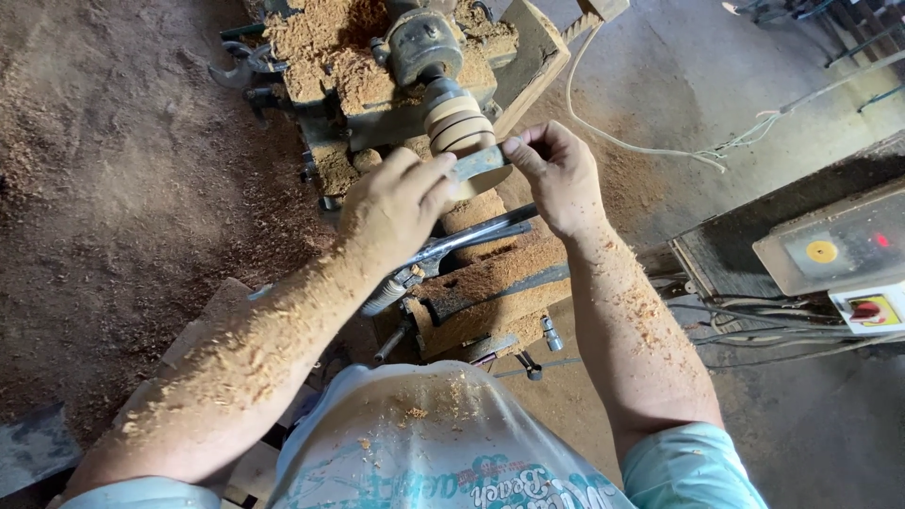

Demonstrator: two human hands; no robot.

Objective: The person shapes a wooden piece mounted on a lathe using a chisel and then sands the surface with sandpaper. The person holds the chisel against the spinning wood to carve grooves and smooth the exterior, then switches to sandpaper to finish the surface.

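A pale round wooden piece (459,127) with dark grooves is mounted on a wood lathe (419,47) buried in sawdust. My left hand (394,203) and my right hand (558,174) together hold a flat grey strip (479,162), one end each, pressed against the near side of the wooden piece. Both forearms are covered in wood shavings. A long metal turning tool (452,247) lies across the lathe bed just below my hands.
Sawdust covers the floor at left. A white cable (641,146) runs over the floor at right. A switch box with a red button (872,309) and a grey box with a yellow dot (822,251) stand at the right edge. Wrenches (247,64) hang top left.
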